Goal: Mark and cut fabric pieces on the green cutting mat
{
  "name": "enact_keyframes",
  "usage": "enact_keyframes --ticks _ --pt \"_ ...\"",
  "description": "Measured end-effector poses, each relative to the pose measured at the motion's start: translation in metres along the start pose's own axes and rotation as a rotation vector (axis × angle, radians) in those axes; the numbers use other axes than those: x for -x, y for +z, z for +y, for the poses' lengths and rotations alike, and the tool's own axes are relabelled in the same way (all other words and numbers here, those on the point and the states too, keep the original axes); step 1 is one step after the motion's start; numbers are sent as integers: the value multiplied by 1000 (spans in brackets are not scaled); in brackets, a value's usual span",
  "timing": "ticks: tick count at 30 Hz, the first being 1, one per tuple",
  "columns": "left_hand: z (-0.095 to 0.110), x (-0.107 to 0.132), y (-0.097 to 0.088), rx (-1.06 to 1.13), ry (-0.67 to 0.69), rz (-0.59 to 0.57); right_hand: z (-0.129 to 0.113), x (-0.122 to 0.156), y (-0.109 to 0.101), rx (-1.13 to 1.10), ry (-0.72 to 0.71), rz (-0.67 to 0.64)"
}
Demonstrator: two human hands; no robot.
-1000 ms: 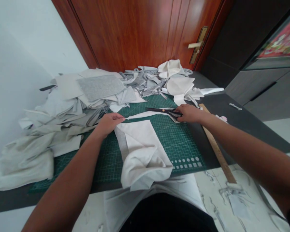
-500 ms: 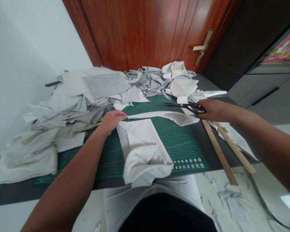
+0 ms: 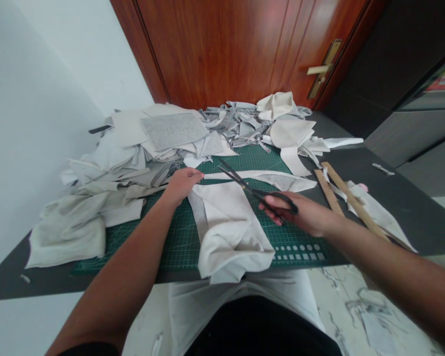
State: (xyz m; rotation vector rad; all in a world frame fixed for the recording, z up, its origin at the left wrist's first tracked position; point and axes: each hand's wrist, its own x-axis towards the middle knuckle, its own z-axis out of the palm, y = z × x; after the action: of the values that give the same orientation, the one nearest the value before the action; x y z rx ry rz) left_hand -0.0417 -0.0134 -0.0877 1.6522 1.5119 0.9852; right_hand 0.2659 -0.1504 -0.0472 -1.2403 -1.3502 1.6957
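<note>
So the only print I can make out is on the green gridded cutting mat (image 3: 176, 242): fine lines plus rows of white circles and squares near the front edge (markings on the two tan wooden rulers (image 3: 350, 198) are too small to read). The long white-and-grey fabric strip (image 3: 252, 174) lies across the mat, its left end pinched between the left hand's (image 3: 185, 184) thumb and fingers. The right hand (image 3: 300, 211) is wrapped around the handles of the black metal scissors (image 3: 244, 185), blades parted and crossing over the strip; can't tell if they touch it. Just nearer the body, a folded white-and-grey cloth piece (image 3: 228, 202) overhangs the table's front edge. Green grid shows either side of it, while a pale fabric heap (image 3: 114, 198) crowds the left forearm's side.
</note>
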Motion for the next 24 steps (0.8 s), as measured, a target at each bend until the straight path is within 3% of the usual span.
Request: enact_keyframes --ticks 3,7,17,24 --pt "2 2 4 208 -62 -8 11 -20 35 -187 83 -78" --pt "7 4 7 453 -159 -14 17 -36 54 -285 127 -122" --pt "11 5 14 754 -246 -4 18 -32 52 -369 172 -132" --pt "15 10 14 809 -301 -24 17 -33 53 -397 161 -134"
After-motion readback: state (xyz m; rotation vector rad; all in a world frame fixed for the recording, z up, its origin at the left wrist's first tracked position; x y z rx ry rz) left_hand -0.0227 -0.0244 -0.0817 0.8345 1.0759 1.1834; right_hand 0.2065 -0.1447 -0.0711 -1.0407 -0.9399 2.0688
